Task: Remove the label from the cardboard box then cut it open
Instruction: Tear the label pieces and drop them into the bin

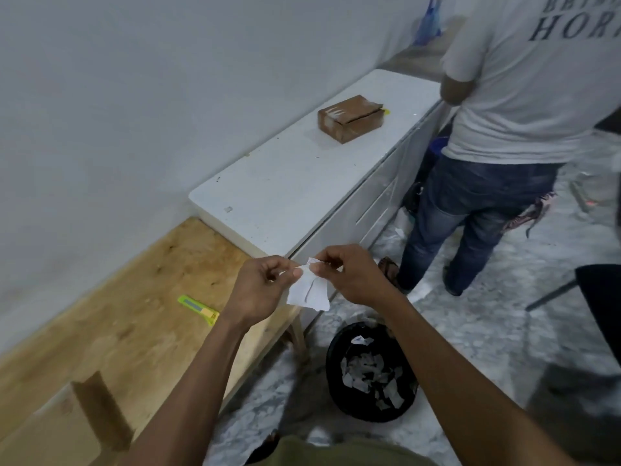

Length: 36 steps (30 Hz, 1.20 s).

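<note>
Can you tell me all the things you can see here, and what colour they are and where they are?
cardboard box: one, brown, on the white cabinet, near its far end
white cabinet: one, white, against the wall
wooden table: one, light brown, next to the cabinet
utility knife: one, green and yellow, on the wooden table
bin: one, black, on the floor, with white paper scraps inside
torn label: one, white, held between both hands above the bin
other person: one, white shirt and blue jeans, standing by the cabinet, back turned
left hand: pinching the label
right hand: pinching the label
</note>
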Motion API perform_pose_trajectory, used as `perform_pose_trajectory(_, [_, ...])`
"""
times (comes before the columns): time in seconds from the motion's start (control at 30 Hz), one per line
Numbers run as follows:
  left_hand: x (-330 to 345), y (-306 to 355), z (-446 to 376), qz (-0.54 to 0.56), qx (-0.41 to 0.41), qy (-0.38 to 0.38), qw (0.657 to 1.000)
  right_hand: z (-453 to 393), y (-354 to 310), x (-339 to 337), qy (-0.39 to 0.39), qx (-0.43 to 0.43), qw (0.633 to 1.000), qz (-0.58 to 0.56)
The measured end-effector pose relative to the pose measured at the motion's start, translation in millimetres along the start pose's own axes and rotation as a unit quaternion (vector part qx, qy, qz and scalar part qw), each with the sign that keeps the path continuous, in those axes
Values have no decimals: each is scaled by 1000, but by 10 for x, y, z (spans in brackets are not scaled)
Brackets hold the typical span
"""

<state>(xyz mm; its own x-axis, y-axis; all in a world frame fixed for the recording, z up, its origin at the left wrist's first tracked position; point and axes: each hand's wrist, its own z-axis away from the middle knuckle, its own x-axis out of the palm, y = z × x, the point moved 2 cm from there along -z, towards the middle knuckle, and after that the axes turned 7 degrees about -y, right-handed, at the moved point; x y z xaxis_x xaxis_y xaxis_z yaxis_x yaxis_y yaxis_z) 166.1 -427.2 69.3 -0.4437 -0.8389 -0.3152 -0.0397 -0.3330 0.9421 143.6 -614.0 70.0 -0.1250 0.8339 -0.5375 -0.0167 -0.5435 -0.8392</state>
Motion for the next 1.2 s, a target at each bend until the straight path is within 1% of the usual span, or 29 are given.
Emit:
perform_pose_trajectory(0.07, [-13,12,-87,-14,8,-9,1000,15,15,-53,18,6,1000,-11])
perform_pose_trajectory(0.17, [-13,84,-187,-44,23,-7,999,29,-47,-52,45,5,999,6])
perform_pose_trajectory(0.3, [-50,181,-263,-84,74,-22,993,63,-127,-42,109,28,993,36])
perform_pose_trajectory(0.37, [-51,199,-281,-125,100,-20,987,101,-131,20,144,39,989,-8])
perform_pose_trajectory(0.43, [-16,202,-284,-151,118,-8,981,144,-115,141,178,78,977,-83])
perform_pose_trajectory(0.47, [-1,187,-275,-144,119,0,982,171,-68,197,203,107,965,-130])
perform_pose_trajectory(0.5, [-7,154,-271,-121,112,12,986,215,-6,224,241,141,939,-200])
perform_pose_trajectory(0.57, [-103,34,-284,-58,87,52,993,395,157,180,329,198,858,-340])
perform_pose_trajectory(0.6, [-179,-26,-299,-31,76,67,994,520,219,128,362,212,825,-379])
perform_pose_trajectory(0.63, [-246,-83,-324,-12,65,69,995,641,259,77,384,223,803,-398])
perform_pose_trajectory(0.7, [-291,-179,-383,14,41,45,998,833,307,20,418,233,783,-397])
perform_pose_trajectory(0.77, [-201,-245,-399,35,16,17,999,933,295,50,446,229,783,-368])
perform_pose_trajectory(0.83, [-44,-290,-385,55,0,9,998,980,302,124,466,225,786,-339])
perform_pose_trajectory(0.93, [183,-361,-358,32,-16,0,999,1060,431,229,480,244,794,-284])
perform_pose_trajectory(1.07, [486,-462,-350,-3,-61,-26,998,1146,703,293,464,297,804,-223])
perform_pose_trajectory(1.2, [846,-635,-394,-26,-122,-40,991,1214,1003,243,442,324,808,-216])
